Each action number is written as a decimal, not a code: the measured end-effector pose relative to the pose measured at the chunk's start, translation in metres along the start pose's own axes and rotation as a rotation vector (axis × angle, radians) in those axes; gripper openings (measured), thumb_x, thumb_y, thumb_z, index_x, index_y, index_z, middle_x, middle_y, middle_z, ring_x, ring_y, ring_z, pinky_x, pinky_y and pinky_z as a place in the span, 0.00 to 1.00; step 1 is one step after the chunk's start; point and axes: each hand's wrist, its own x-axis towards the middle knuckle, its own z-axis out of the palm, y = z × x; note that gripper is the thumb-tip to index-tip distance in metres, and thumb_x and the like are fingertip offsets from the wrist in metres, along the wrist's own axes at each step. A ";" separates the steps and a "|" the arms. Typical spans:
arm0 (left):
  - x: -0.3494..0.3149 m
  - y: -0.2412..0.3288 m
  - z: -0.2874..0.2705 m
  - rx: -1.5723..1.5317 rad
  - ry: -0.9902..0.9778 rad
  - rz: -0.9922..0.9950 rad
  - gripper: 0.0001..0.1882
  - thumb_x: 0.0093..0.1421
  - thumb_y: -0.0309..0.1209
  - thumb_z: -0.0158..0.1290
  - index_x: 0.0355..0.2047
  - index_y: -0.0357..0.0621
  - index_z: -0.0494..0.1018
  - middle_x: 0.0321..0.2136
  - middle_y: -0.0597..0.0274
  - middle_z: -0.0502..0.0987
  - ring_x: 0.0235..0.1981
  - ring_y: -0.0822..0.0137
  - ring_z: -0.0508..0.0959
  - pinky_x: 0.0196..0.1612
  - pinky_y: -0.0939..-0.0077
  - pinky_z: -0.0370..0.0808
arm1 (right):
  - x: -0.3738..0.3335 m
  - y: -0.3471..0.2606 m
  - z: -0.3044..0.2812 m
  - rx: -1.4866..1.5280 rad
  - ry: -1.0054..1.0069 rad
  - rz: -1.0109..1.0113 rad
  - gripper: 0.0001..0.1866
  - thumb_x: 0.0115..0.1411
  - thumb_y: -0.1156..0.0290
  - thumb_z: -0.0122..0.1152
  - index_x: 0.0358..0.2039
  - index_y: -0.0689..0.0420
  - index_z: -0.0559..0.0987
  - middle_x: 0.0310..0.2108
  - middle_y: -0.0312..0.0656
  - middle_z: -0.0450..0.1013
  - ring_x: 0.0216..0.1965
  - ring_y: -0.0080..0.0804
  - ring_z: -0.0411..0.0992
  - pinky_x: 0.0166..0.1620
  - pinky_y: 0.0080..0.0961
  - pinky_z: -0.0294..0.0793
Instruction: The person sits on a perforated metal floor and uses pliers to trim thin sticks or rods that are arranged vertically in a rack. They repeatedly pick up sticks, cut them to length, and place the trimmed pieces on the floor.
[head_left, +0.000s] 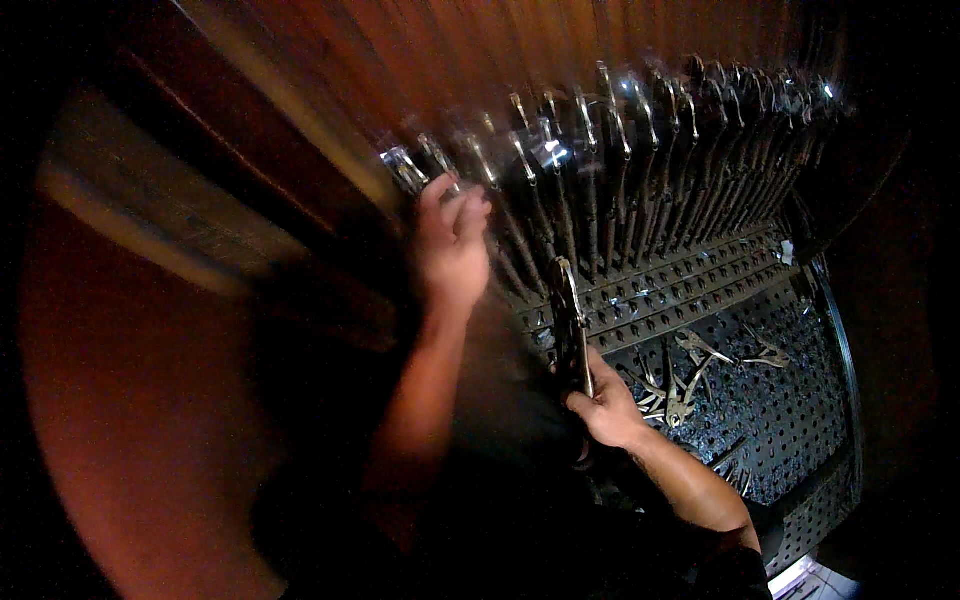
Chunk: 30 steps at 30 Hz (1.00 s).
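In the middle, my right hand (607, 408) is closed around a pair of locking pliers (572, 325), held upright with the jaws at the top. My left hand (455, 240) is raised further left, beside the shiny metal pieces (405, 170) at the left end of a row of dark rods. Motion smears its fingers, so I cannot make out whether they grip a piece. Many similar bright pieces (585, 120) top the rods (590, 220) that run off to the right.
Below the rods lies a dark perforated metal panel (790, 400) with several loose pliers (690, 380) on it. Behind the rods rises a reddish-brown ribbed surface (480, 60). A brown curved panel (150, 400) stands at the left. White tiled floor (825, 582) shows at the lower right.
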 end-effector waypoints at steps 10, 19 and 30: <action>0.002 0.014 0.001 -0.133 0.043 0.053 0.09 0.70 0.27 0.50 0.46 0.36 0.74 0.40 0.52 0.82 0.44 0.62 0.82 0.52 0.68 0.78 | 0.010 0.003 0.010 -0.196 0.027 0.073 0.31 0.56 0.79 0.57 0.62 0.56 0.67 0.48 0.42 0.73 0.52 0.32 0.70 0.58 0.28 0.67; -0.016 0.020 -0.001 -0.188 0.049 0.106 0.11 0.70 0.26 0.50 0.51 0.36 0.68 0.41 0.45 0.82 0.45 0.56 0.83 0.56 0.62 0.78 | 0.049 0.000 0.035 -0.338 0.138 -0.109 0.29 0.64 0.63 0.63 0.63 0.54 0.68 0.46 0.44 0.76 0.46 0.32 0.73 0.52 0.30 0.72; -0.032 0.046 -0.013 -0.218 0.012 -0.090 0.09 0.65 0.28 0.58 0.41 0.34 0.80 0.38 0.54 0.84 0.43 0.64 0.82 0.53 0.71 0.76 | 0.075 0.014 0.043 -0.234 0.149 -0.159 0.29 0.64 0.63 0.62 0.63 0.57 0.67 0.50 0.42 0.74 0.50 0.30 0.71 0.57 0.28 0.68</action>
